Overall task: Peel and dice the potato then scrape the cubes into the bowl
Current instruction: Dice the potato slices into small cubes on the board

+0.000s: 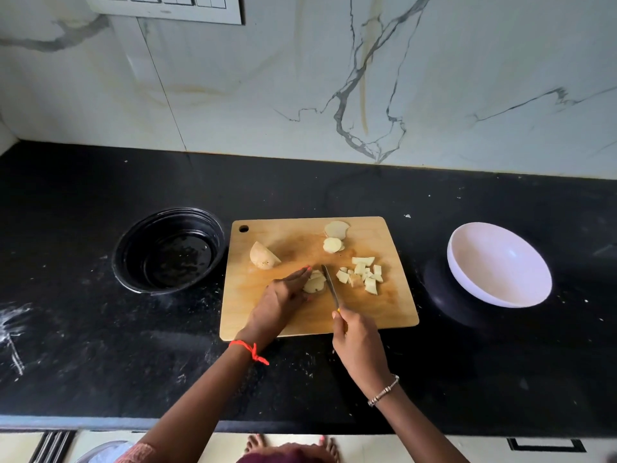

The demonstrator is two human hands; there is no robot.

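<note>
Right hand [359, 342]: grips knife [330, 285]. Left hand [283, 299]: straight fingers press potato slices [315, 283]. Step: dicing. Next: chop down, sparing left hand.

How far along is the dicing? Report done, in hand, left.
Done: a pile of cubes on the board. In hand: left hand steadies slices, right hand holds the knife beside them. Left: round slices, the potato half, then scraping into the empty white bowl.
</note>
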